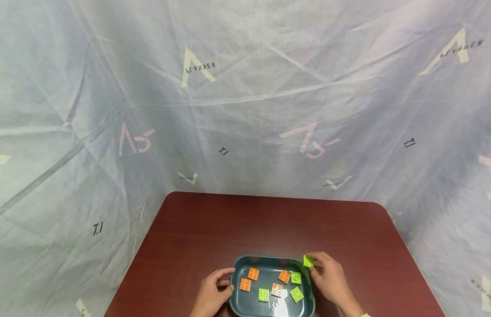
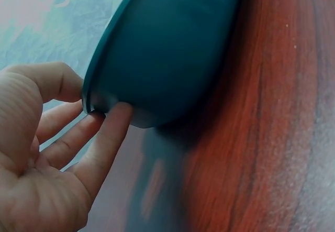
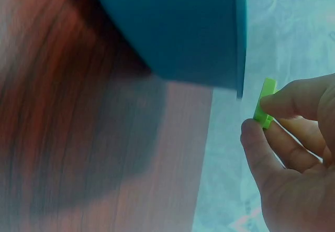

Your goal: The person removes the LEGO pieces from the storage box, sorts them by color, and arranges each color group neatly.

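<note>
A dark teal tray [image 1: 233,304] stands on the table with several toy building blocks lying flat in it. My left hand [image 1: 212,290] holds the tray's left end by the rim. In the left wrist view, fingers [image 2: 112,132] of this hand touch the rim and the outer wall. My right hand [image 1: 331,276] pinches a bright green block [image 1: 308,261] between thumb and fingers, by the tray's back right corner. Seen from the right wrist, that green block [image 3: 266,103] is edge-on, apart from the tray wall [image 3: 183,33].
Orange blocks [image 1: 245,285] lie at the tray's left, another orange block [image 1: 284,276] at its right. Green blocks [image 1: 296,294] and a pale, glare-washed block [image 1: 277,289] lie there too. The reddish-brown table [image 1: 269,224] reaches back to a grey printed curtain [image 1: 245,145].
</note>
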Demonstrator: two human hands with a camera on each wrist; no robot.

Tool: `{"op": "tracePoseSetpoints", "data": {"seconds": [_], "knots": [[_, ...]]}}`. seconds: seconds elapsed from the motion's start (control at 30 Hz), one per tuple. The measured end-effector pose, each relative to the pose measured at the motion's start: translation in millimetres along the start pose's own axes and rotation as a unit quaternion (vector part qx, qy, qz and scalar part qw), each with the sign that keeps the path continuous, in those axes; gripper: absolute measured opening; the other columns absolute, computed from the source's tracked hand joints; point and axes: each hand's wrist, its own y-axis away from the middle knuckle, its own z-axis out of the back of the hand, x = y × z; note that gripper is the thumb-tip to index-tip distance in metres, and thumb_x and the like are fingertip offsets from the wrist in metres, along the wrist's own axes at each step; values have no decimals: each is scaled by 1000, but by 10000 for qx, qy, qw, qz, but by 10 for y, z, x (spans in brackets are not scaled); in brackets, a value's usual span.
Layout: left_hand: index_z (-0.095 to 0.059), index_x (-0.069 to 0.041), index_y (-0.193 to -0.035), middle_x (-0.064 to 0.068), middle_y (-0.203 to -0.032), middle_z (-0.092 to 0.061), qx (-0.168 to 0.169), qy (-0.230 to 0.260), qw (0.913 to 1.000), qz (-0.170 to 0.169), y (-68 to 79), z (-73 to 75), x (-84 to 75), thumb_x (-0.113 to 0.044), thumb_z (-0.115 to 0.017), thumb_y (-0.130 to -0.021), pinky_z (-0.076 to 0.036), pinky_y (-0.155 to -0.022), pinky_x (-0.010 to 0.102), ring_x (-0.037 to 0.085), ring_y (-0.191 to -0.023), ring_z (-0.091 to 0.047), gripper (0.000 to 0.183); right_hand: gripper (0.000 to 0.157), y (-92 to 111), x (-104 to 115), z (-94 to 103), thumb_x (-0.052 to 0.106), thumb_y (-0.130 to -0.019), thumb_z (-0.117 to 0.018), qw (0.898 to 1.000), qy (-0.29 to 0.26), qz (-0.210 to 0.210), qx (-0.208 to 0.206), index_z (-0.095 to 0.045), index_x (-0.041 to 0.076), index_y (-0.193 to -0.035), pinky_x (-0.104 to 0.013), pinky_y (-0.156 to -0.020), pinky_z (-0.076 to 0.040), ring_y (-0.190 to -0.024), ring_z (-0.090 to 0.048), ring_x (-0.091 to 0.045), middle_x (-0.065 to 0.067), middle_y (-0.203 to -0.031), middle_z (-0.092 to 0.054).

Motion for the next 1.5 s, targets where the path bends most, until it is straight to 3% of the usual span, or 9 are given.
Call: {"op": "tracePoseSetpoints", "data": {"seconds": [0.13, 0.37, 0.57, 0.73, 1.5], "knots": [[-74, -21, -131, 9, -125, -72, -27, -20, 10000, -22, -2, -9, -3, -14, -80, -90, -60, -77, 27, 13, -96, -74, 43, 40, -40, -161, 40, -12, -83, -76, 9996, 132, 134, -207, -77, 7, -118, -28, -80, -64, -101, -78, -29, -7, -117, -74], [-74, -21, -130, 9, -129, -72, 10, 6, 10000, 7, -10, -5, -8, -13, -79, -90, -60, -77, 25, 12, -97, -74, 41, 38, -52, -417, 16, -8, -84, -76, 9987, 503, 28, -18, -77, 8, -119, -32, -82, -64, -100, -78, -28, -7, -119, -75], [-73, -19, -132, 12, -133, -70, 34, 82, 10000, 34, -2, 1, 3, -13, -79, -91, -61, -74, 25, 15, -98, -75, 41, 37, -76, -549, -45, -8, -82, -78, 9962, 839, 179, -150, -79, 11, -113, -39, -84, -63, -99, -77, -25, -3, -113, -76], [-73, -18, -132, 14, -134, -70, 38, 97, 9999, 40, 2, 3, 0, -12, -79, -91, -61, -73, 25, 16, -98, -75, 42, 38, -108, -613, -65, -9, -80, -78, 9940, 1041, 290, -193, -79, 10, -114, -46, -87, -60, -102, -74, -24, -2, -112, -77], [-73, -18, -133, 12, -132, -72, 10, -26, 10000, 59, 2, -10, 3, -13, -79, -91, -61, -74, 26, 19, -99, -75, 42, 36, -156, -717, -100, -6, -87, -74, 9929, 1174, -113, 150, -76, 6, -121, -51, -92, -59, -108, -72, -29, -11, -119, -75]]}}
